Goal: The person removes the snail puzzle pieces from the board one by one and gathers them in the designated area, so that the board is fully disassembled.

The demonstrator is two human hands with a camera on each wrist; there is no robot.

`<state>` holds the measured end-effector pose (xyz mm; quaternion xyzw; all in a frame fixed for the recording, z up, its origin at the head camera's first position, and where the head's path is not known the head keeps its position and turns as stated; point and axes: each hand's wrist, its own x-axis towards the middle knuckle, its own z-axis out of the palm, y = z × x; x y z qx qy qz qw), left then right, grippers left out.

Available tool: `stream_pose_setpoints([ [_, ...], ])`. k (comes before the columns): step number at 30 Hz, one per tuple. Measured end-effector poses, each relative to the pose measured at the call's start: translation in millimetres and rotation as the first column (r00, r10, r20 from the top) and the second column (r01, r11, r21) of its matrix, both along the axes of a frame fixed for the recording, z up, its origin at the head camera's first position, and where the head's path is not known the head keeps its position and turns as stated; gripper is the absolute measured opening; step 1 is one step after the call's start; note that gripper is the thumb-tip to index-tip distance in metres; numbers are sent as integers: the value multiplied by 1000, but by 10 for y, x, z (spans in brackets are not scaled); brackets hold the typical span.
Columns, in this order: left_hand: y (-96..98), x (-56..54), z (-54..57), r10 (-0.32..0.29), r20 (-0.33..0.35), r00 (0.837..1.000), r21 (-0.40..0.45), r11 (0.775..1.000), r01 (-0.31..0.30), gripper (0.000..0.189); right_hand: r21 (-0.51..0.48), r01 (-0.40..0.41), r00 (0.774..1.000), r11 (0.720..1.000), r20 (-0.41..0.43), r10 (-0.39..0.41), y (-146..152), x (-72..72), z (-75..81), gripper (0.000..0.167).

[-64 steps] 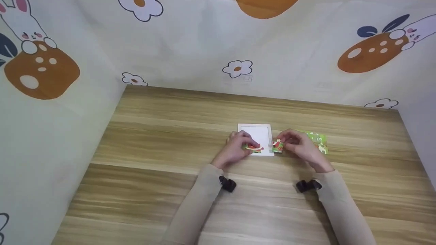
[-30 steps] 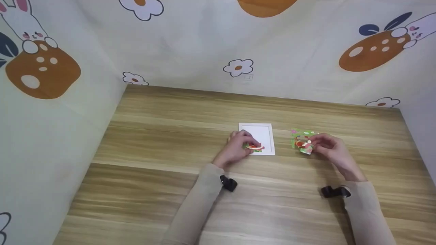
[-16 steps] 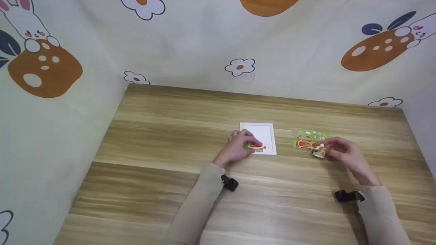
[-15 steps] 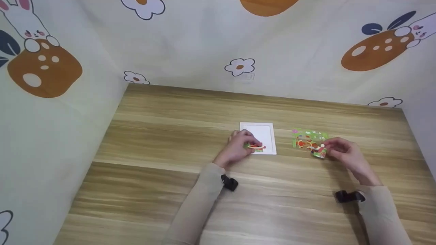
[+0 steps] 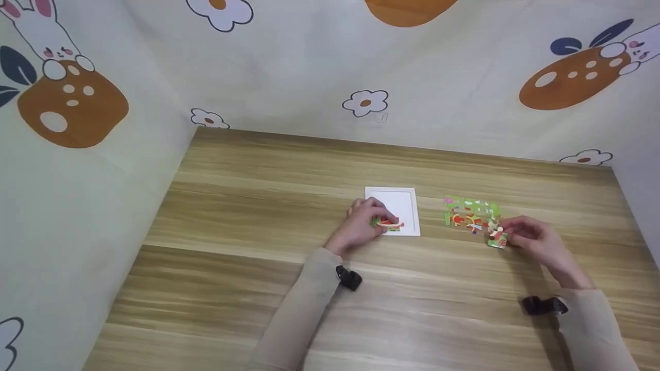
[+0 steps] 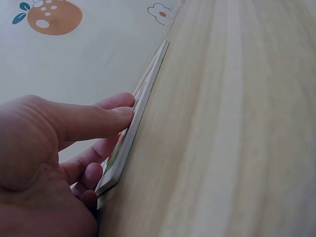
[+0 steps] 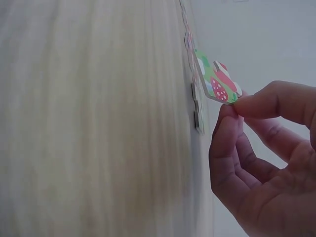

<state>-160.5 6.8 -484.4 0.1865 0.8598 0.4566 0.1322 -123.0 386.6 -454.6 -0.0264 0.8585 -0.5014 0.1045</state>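
Observation:
In the head view my left hand (image 5: 363,221) holds the white puzzle tray (image 5: 408,206) at its lower left. My thumb lies by the near edge and a fingertip touches the red, white and green pieces (image 5: 393,225) inside. The left wrist view shows the tray's rim (image 6: 143,106) close to the thumb; part of the tray is hidden by the hand. To the right, my right hand (image 5: 539,242) pinches a puzzle piece (image 7: 219,84) between thumb and finger, tilted and raised above the table. It is green with a red, white-dotted shape.
Several loose puzzle pieces (image 5: 472,206) lie together on the wooden table (image 5: 268,216), left of the right hand. A pale curtain (image 5: 289,67) printed with flowers and oranges borders the table's back and sides. Each wrist carries a black camera (image 5: 349,278).
My right hand has moved right and toward me with the pinched piece, from beside the tray to past the loose pieces, which are now more exposed. The left hand stays on the tray.

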Motion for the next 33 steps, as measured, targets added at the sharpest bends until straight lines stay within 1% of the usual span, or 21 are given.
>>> stream_pose_setpoints([
  [4, -2, 6, 5, 1, 0, 1000, -3, 1000, -1, 27, 15, -28, 1000, 999, 1, 28, 37, -2, -12, 33],
  [10, -3, 5, 3, -12, -30, 999, 5, 1000, 12, 27, 48, -57, 997, 997, 53, 55, 73, -25, -20, 33],
  [14, -4, 6, -1, -22, -56, 998, -3, 1000, 22, 26, 50, -79, 996, 996, 51, 77, 82, -28, -18, 33],
  [18, -6, 7, -4, -23, -58, 998, -8, 1000, 23, 26, 60, -102, 994, 993, 36, 100, 77, -37, -7, 32],
  [22, -2, 9, 4, -25, -55, 998, -15, 1000, 24, 27, 87, -107, 994, 990, 28, 105, 77, -40, -10, 30],
  [25, -2, 13, 9, -23, -53, 998, -20, 1000, 22, 28, 101, -103, 994, 990, 37, 100, 87, -37, -20, 30],
  [31, -4, 9, -2, -19, -55, 998, -16, 1000, 18, 28, 105, -108, 994, 989, 41, 104, 92, -39, -30, 31],
  [33, -2, 8, -10, -15, -45, 999, -11, 1000, 15, 27, 107, -104, 994, 989, 42, 100, 90, -36, -23, 31],
])
